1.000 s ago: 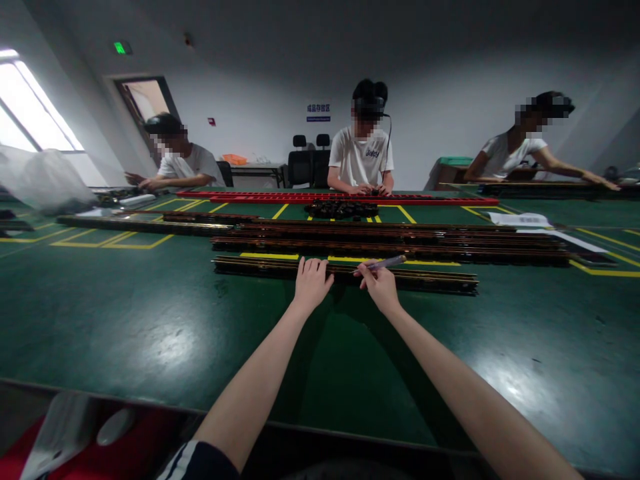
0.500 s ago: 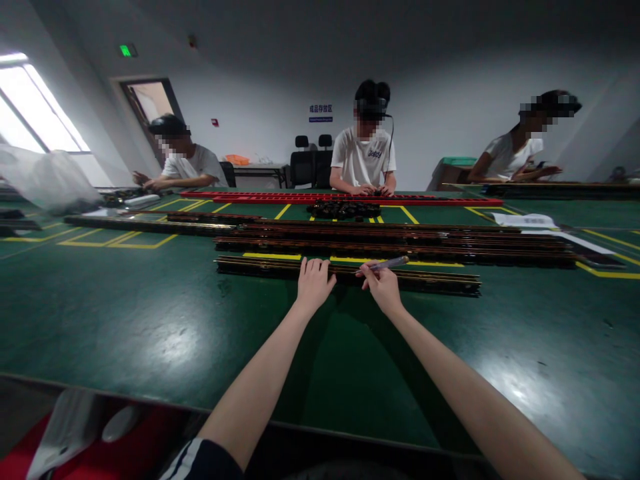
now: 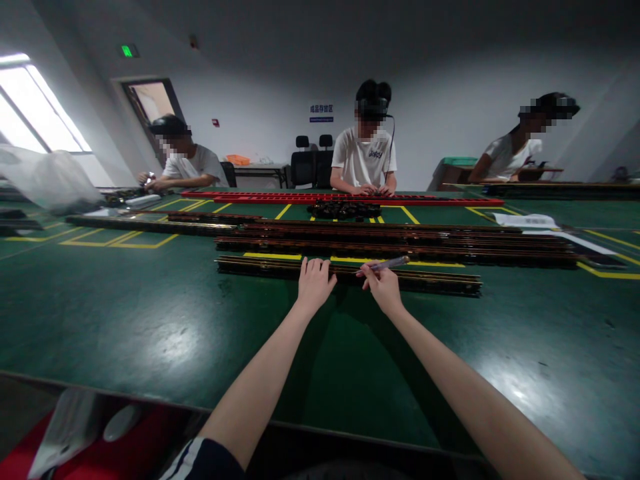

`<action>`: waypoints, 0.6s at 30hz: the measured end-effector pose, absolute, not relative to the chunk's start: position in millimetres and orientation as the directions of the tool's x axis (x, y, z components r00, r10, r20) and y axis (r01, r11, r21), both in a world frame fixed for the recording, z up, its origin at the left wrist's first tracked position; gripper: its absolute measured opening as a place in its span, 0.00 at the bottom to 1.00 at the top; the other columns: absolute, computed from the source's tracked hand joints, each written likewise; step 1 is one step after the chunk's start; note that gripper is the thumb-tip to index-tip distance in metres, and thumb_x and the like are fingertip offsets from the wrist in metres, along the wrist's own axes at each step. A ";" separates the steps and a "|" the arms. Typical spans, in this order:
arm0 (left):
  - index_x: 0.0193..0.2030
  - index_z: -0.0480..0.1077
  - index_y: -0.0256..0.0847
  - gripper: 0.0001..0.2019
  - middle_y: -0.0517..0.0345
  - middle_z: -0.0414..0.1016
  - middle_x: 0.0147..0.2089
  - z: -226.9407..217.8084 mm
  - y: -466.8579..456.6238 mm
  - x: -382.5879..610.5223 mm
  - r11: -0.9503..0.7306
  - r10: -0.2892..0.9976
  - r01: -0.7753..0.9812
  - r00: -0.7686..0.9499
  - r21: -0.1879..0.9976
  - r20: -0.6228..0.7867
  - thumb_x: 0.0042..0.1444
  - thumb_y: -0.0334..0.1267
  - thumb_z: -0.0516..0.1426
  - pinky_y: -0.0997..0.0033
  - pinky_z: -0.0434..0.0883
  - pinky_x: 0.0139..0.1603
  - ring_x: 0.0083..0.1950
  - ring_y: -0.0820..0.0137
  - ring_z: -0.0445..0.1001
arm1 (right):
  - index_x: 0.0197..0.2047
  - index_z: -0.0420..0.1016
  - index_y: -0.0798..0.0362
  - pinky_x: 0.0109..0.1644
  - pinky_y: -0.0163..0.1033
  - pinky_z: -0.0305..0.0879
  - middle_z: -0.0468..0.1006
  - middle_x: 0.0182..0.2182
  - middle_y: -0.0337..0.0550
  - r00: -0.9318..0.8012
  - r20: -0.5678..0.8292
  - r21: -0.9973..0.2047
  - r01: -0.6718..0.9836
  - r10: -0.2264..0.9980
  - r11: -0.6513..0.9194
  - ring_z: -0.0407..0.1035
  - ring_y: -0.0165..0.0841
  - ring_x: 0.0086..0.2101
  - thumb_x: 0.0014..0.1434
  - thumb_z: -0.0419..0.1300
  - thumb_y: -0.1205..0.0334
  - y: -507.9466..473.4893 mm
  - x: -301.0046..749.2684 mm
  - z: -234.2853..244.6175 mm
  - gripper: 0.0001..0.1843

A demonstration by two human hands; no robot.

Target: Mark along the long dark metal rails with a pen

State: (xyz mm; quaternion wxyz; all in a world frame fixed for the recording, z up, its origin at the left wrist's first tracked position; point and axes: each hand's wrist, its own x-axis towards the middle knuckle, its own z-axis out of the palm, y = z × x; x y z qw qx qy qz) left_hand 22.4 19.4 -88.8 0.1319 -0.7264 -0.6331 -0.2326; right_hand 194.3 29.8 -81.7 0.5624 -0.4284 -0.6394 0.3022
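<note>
Across the green table in front of me lies a long dark rail [image 3: 430, 280] with thin brassy edges. My left hand [image 3: 315, 283] is closed over its middle, fingers across the top and thumb on the near side. Just to the right, my right hand [image 3: 383, 287] pinches a slim pen [image 3: 393, 263] with a clear, greyish barrel. The pen lies almost flat, its back end pointing right and its tip at the rail; whether the tip touches is too small to tell.
Behind the rail lies a stack of similar dark rails [image 3: 400, 243]. Farther back are a heap of small black parts [image 3: 345, 209] and red slotted strips [image 3: 425, 200]. Three people work around the table. A plastic bag [image 3: 55, 180] stands left; paper [image 3: 525, 221] lies right.
My hands, the pen and the rail show hardly any movement. The person at the right has lowered a hand; the person at the left has shifted their hands slightly.
</note>
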 end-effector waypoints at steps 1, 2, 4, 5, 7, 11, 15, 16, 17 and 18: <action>0.54 0.69 0.36 0.16 0.46 0.74 0.52 -89.3 19.7 22.3 -0.165 0.856 0.981 0.091 0.104 0.508 0.64 0.40 0.51 0.49 0.55 0.70 0.58 0.58 0.70 | 0.31 0.71 0.53 0.23 0.39 0.67 0.80 0.27 0.48 -0.001 0.458 -0.870 0.205 0.889 0.448 0.68 0.31 0.18 0.49 0.55 0.27 29.9 194.3 -81.8 0.33; 0.54 0.69 0.36 0.16 0.46 0.74 0.52 -89.9 20.1 22.2 -0.167 0.854 0.981 0.091 0.104 0.512 0.64 0.40 0.51 0.49 0.54 0.70 0.58 0.58 0.70 | 0.31 0.71 0.53 0.23 0.39 0.67 0.80 0.27 0.48 -0.002 0.455 -0.872 0.203 0.891 0.446 0.68 0.31 0.18 0.49 0.55 0.27 30.0 194.3 -82.0 0.33; 0.54 0.69 0.36 0.16 0.46 0.74 0.52 -91.1 20.8 22.1 -0.171 0.850 0.980 0.095 0.100 0.519 0.64 0.40 0.51 0.49 0.54 0.70 0.58 0.58 0.70 | 0.32 0.72 0.53 0.23 0.38 0.67 0.80 0.27 0.48 -0.004 0.452 -0.874 0.201 0.892 0.443 0.68 0.31 0.18 0.49 0.55 0.27 30.3 194.7 -82.5 0.33; 0.54 0.69 0.36 0.16 0.46 0.74 0.52 -91.6 21.0 22.1 -0.171 0.848 0.980 0.096 0.098 0.521 0.64 0.40 0.51 0.49 0.54 0.70 0.58 0.58 0.69 | 0.32 0.72 0.53 0.23 0.38 0.67 0.80 0.27 0.49 -0.003 0.452 -0.874 0.202 0.892 0.443 0.68 0.31 0.18 0.49 0.55 0.27 30.5 195.0 -82.7 0.33; 0.54 0.69 0.35 0.16 0.46 0.74 0.52 -92.2 21.3 22.1 -0.167 0.849 0.981 0.092 0.099 0.520 0.64 0.40 0.51 0.49 0.55 0.69 0.58 0.58 0.69 | 0.32 0.71 0.53 0.23 0.38 0.67 0.80 0.28 0.49 -0.001 0.453 -0.872 0.206 0.892 0.443 0.68 0.31 0.18 0.50 0.55 0.28 31.0 195.7 -83.3 0.33; 0.55 0.69 0.34 0.17 0.44 0.73 0.53 -92.3 21.2 21.2 -0.146 0.860 0.982 0.065 0.121 0.506 0.64 0.39 0.50 0.49 0.56 0.69 0.58 0.57 0.68 | 0.32 0.71 0.53 0.24 0.37 0.66 0.80 0.28 0.49 -0.002 0.452 -0.871 0.215 0.892 0.442 0.68 0.30 0.18 0.51 0.54 0.28 32.3 196.8 -84.0 0.32; 0.54 0.69 0.33 0.16 0.43 0.73 0.53 -92.6 21.1 19.5 -0.129 0.863 0.981 0.040 0.143 0.503 0.63 0.38 0.50 0.50 0.56 0.69 0.58 0.57 0.68 | 0.32 0.70 0.53 0.24 0.37 0.65 0.80 0.28 0.49 -0.006 0.444 -0.875 0.211 0.896 0.435 0.68 0.30 0.18 0.51 0.54 0.28 32.3 197.1 -83.9 0.32; 0.54 0.69 0.33 0.16 0.43 0.73 0.53 -92.7 21.1 19.3 -0.127 0.863 0.981 0.038 0.144 0.503 0.63 0.37 0.50 0.50 0.56 0.69 0.58 0.57 0.68 | 0.32 0.70 0.53 0.23 0.37 0.65 0.80 0.28 0.49 -0.005 0.442 -0.877 0.207 0.897 0.433 0.68 0.30 0.18 0.51 0.54 0.28 32.1 197.0 -83.8 0.33; 0.54 0.69 0.33 0.16 0.43 0.73 0.53 -92.8 21.1 19.2 -0.128 0.863 0.981 0.038 0.144 0.504 0.63 0.37 0.51 0.50 0.56 0.69 0.59 0.57 0.68 | 0.32 0.70 0.53 0.23 0.37 0.65 0.80 0.28 0.49 -0.002 0.440 -0.879 0.204 0.898 0.432 0.68 0.30 0.18 0.50 0.54 0.28 31.9 197.0 -83.8 0.33; 0.54 0.69 0.33 0.16 0.43 0.73 0.53 -92.8 21.0 19.2 -0.129 0.860 0.982 0.041 0.140 0.508 0.63 0.37 0.51 0.49 0.56 0.69 0.59 0.57 0.68 | 0.32 0.70 0.53 0.23 0.37 0.65 0.80 0.28 0.49 0.001 0.439 -0.880 0.201 0.899 0.430 0.67 0.30 0.18 0.50 0.54 0.28 31.7 196.9 -83.7 0.33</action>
